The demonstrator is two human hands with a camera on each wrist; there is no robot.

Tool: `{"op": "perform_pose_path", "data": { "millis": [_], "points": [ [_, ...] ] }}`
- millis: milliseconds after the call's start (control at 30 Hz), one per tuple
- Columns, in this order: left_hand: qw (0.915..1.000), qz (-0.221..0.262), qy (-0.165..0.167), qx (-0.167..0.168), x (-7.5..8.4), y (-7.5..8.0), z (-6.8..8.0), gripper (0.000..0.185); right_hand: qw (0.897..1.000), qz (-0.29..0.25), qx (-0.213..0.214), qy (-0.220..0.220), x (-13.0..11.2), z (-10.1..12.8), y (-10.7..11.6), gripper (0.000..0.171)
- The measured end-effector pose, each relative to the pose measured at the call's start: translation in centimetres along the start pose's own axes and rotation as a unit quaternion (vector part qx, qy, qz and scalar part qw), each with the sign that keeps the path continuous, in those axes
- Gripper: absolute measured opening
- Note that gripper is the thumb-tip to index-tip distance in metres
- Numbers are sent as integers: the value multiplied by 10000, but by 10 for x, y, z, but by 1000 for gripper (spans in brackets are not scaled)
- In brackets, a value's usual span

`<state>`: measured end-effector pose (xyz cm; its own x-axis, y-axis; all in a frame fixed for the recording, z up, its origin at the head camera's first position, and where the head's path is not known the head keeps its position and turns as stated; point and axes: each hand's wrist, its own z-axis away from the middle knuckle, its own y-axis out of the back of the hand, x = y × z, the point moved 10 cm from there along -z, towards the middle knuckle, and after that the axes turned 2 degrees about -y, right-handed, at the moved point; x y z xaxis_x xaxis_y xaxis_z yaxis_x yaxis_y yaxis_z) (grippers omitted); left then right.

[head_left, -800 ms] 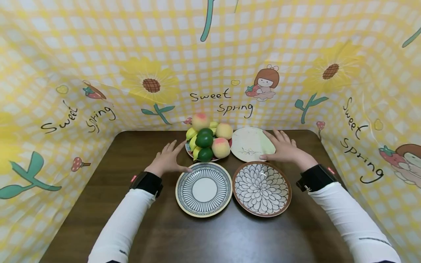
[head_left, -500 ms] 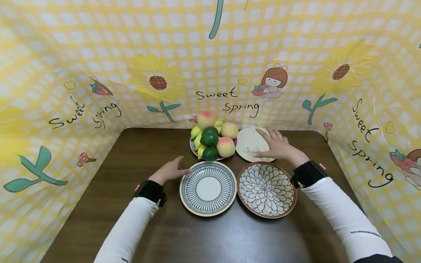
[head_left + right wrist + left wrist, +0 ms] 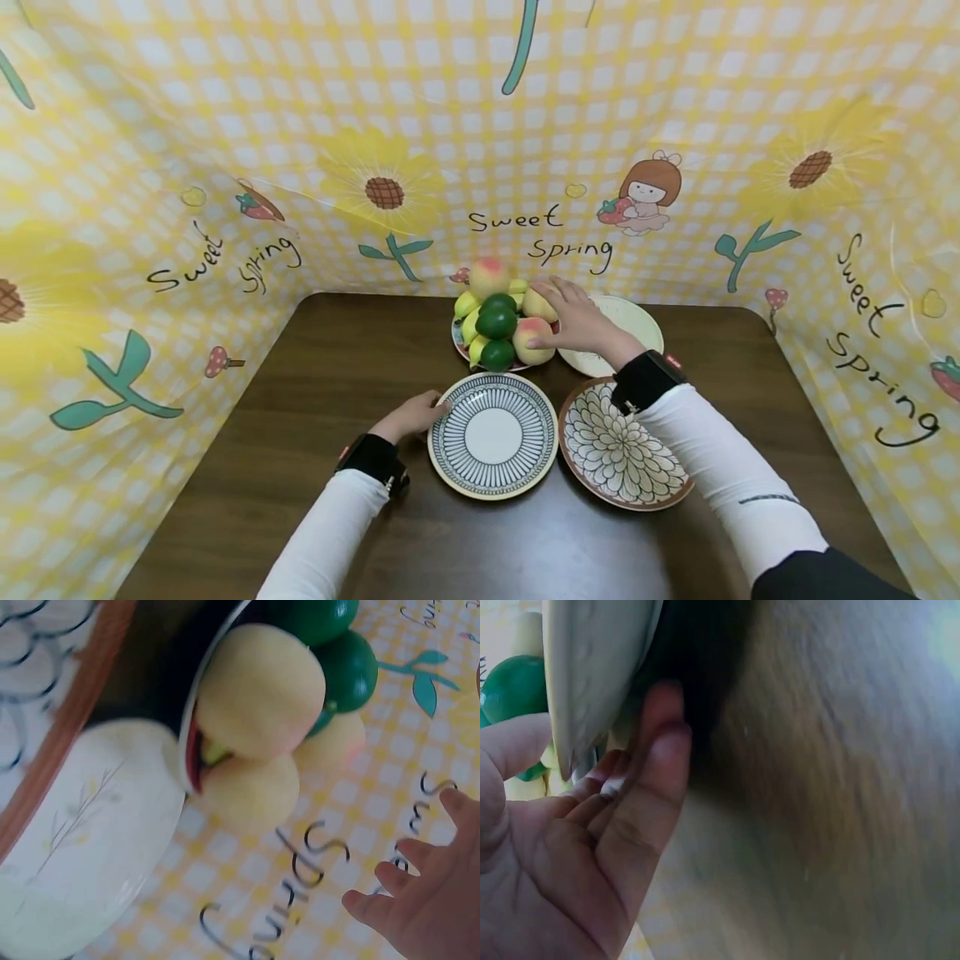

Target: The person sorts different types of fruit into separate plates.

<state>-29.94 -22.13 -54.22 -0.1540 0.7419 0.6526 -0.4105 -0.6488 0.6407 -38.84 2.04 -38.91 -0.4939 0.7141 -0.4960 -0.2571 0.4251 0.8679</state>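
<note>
My left hand [image 3: 411,414] rests on the table at the left rim of a blue-striped plate [image 3: 492,435]. In the left wrist view its fingertips [image 3: 664,742] touch under the plate's rim [image 3: 592,682], with the thumb apart from it. My right hand [image 3: 573,317] reaches left over a pile of fruit [image 3: 498,321], fingers spread above the peaches [image 3: 534,337] and holding nothing. In the right wrist view the spread fingers [image 3: 420,907] hang clear of the two peaches [image 3: 259,690] and green fruits [image 3: 345,667].
A cream plate [image 3: 626,329] lies right of the fruit dish, and a brown-rimmed floral plate [image 3: 618,446] lies under my right forearm. Yellow checked cloth walls [image 3: 480,125] close in the dark table [image 3: 300,375] on three sides.
My right hand left the cream plate and moved left over the peaches. My left hand drew back and settled against the striped plate's left rim. The view shifted a little.
</note>
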Motion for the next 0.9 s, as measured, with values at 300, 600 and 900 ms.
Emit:
{"op": "perform_pose_path", "data": {
  "millis": [300, 600, 900],
  "points": [
    [9988, 468, -19, 141, -11, -10, 0, 33, 9997, -116, -205, 79, -21, -46, -40, 87],
    [9945, 1044, -71, 92, -12, -15, 2, 36, 9972, 385, -400, 511, -26, -71, -66, 77],
    [9950, 986, -127, 125, -17, -10, 4, 39, 9960, 522, -349, 638, -26, -75, -80, 62]
  ]
}}
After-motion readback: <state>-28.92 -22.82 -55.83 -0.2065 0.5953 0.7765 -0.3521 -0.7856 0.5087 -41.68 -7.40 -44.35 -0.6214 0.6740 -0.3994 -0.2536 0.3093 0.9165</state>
